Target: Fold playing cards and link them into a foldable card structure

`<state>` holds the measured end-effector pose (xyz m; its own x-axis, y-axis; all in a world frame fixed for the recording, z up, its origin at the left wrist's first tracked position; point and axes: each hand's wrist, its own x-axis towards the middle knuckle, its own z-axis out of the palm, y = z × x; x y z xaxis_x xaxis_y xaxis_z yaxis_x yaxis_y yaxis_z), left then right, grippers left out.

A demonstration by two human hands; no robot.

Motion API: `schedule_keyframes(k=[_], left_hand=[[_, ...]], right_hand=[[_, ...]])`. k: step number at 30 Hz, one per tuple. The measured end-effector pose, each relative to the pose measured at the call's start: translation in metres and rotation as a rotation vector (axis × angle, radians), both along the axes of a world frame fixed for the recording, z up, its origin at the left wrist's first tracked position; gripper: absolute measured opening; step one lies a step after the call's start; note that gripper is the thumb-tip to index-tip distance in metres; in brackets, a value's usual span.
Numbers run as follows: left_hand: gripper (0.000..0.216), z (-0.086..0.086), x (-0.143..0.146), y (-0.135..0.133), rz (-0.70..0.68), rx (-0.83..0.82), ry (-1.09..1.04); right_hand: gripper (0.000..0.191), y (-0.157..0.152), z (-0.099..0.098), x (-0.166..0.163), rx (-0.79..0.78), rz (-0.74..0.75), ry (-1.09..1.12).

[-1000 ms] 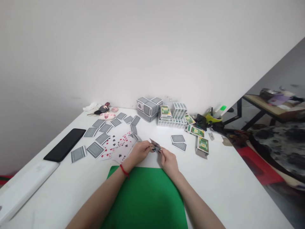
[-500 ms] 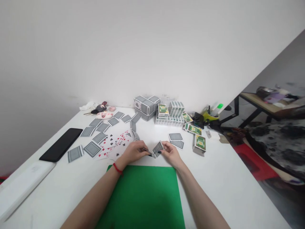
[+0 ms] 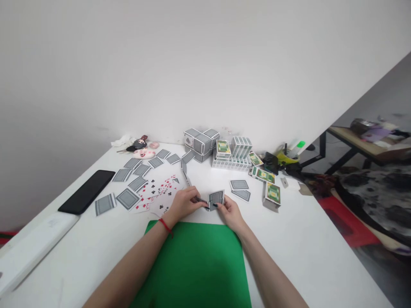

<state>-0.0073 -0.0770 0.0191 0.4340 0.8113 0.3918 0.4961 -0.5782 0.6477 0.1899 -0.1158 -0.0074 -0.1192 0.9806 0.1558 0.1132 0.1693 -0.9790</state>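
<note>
Just beyond the green mat, my left hand (image 3: 185,203), with a red string at its wrist, pinches a playing card (image 3: 201,200) seen nearly edge-on. My right hand (image 3: 231,212) grips a grey-backed playing card (image 3: 216,197) with bent edges, its patterned back towards me. The two cards meet, or nearly so, between my fingertips; whether they interlock I cannot tell. Bent cards (image 3: 185,171) run in a chain from behind my left hand to a block built of folded cards (image 3: 201,143) by the wall. Two folded cards (image 3: 239,184) lie beyond my right hand.
Folded grey cards (image 3: 127,198) and face-up cards (image 3: 160,190) spread on the left. A black phone (image 3: 86,191) and a long white object (image 3: 38,244) line the left edge. Card boxes (image 3: 272,193) sit at right and back. The green mat (image 3: 195,265) lies in front.
The card in my right hand has turned more upright, with its back facing me more squarely. Both hands keep their grip and stay close together. The view has shifted slightly.
</note>
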Motion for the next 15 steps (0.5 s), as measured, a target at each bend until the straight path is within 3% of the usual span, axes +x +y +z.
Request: schedule_keyframes(k=[6, 10, 12, 15], left_hand=[[0.029, 0.006, 0.003, -0.005, -0.104, -0.045, 0.027], [0.029, 0.008, -0.005, -0.008, -0.134, 0.027, 0.047], [0.027, 0.008, -0.012, -0.006, -0.032, 0.114, -0.06], [0.025, 0.01, -0.023, 0.006, 0.289, 0.19, -0.298]], right_hand=[[0.022, 0.0, 0.004, 0.004, 0.026, 0.033, 0.021], [0.029, 0.002, 0.001, 0.011, 0.103, -0.042, -0.097], [0.032, 0.003, -0.001, 0.014, 0.142, -0.101, -0.175], [0.043, 0.003, -0.002, 0.015, 0.182, -0.138, -0.22]])
